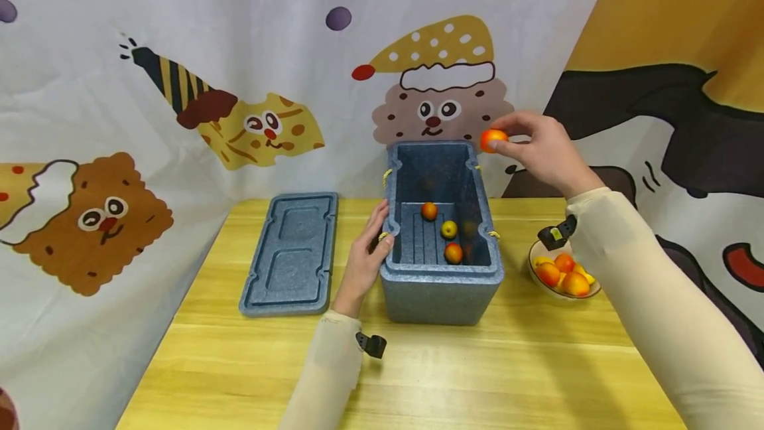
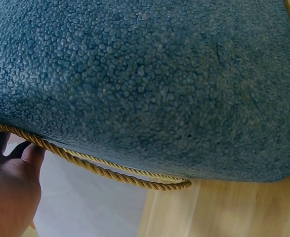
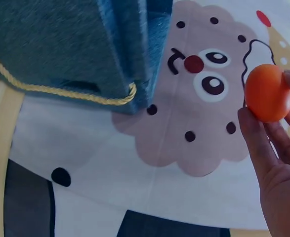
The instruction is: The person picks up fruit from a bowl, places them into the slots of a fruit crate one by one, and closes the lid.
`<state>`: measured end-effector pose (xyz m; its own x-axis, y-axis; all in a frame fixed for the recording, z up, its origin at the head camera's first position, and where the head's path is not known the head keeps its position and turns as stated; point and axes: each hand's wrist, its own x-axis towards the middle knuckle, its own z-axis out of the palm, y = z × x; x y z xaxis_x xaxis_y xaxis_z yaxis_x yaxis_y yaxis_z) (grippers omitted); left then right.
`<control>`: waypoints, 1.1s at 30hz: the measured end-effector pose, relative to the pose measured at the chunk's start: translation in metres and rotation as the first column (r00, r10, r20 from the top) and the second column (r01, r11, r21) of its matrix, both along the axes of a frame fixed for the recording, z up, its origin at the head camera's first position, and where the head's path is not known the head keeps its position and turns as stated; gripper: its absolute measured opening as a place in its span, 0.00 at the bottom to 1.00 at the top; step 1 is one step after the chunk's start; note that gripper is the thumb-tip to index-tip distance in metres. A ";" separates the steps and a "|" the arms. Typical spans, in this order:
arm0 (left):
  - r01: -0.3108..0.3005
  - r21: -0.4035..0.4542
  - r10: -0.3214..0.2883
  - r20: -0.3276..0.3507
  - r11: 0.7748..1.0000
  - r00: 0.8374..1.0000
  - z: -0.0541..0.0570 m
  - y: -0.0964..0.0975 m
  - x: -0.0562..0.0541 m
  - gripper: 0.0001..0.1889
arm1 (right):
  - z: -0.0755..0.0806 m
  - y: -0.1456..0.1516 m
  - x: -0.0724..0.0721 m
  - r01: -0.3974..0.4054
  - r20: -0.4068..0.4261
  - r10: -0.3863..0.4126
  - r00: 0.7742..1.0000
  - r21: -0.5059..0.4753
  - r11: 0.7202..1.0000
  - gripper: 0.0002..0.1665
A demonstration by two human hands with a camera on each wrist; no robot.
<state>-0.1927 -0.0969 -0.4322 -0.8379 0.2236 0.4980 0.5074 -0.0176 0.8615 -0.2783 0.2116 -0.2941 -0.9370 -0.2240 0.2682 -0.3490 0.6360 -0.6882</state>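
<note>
In the head view, a grey-blue foam box [image 1: 443, 298] stands uncovered on the table. Inside lie two orange-red fruits [image 1: 453, 253] and one yellow fruit [image 1: 449, 229]. My left hand [image 1: 361, 267] rests against the box's left side, fingers extended along it and thumb at the rim. A twisted yellow rope handle [image 2: 110, 173] runs by that hand in the left wrist view. Raised beyond the box's far right corner, my right hand [image 1: 552, 151] pinches an orange-red fruit [image 1: 494, 141] between thumb and fingers. The right wrist view shows this fruit [image 3: 268, 93] as smooth and oval.
The grey-blue lid [image 1: 292, 254] lies flat on the wooden table [image 1: 418, 377], left of the box. To the right stands a bowl [image 1: 561, 295] of several orange and yellow fruits, under the right forearm. A cartoon-printed cloth [image 1: 286, 12] hangs behind the table.
</note>
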 end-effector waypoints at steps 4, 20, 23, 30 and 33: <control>-0.005 -0.005 0.005 0.008 1.000 1.000 0.000 0.000 0.000 0.27 | 0.005 -0.004 0.000 -0.009 -0.019 0.009 1.000 0.016 1.000 0.21; -0.016 -0.028 0.016 0.007 0.999 1.000 0.003 0.001 0.001 0.27 | 0.015 -0.024 -0.009 -0.085 0.039 0.086 0.996 -0.026 0.996 0.23; -0.019 -0.034 0.019 0.014 0.999 1.000 0.004 0.001 0.002 0.27 | 0.013 -0.029 -0.014 -0.106 0.046 0.108 0.993 -0.033 0.994 0.22; -0.025 -0.027 0.026 0.025 0.999 0.999 0.002 0.000 0.002 0.27 | 0.008 -0.044 -0.027 -0.160 0.069 0.160 0.985 0.000 0.987 0.21; -0.015 -0.027 0.016 0.020 1.000 1.000 0.002 0.001 0.003 0.27 | 0.005 -0.049 -0.030 -0.169 0.094 0.165 0.982 0.030 0.985 0.20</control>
<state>-0.1901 -0.0960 -0.4303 -0.8513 0.2235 0.4747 0.4897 0.0136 0.8718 -0.3078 0.1628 -0.2892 -0.9055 -0.3878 0.1724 -0.3899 0.5999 -0.6986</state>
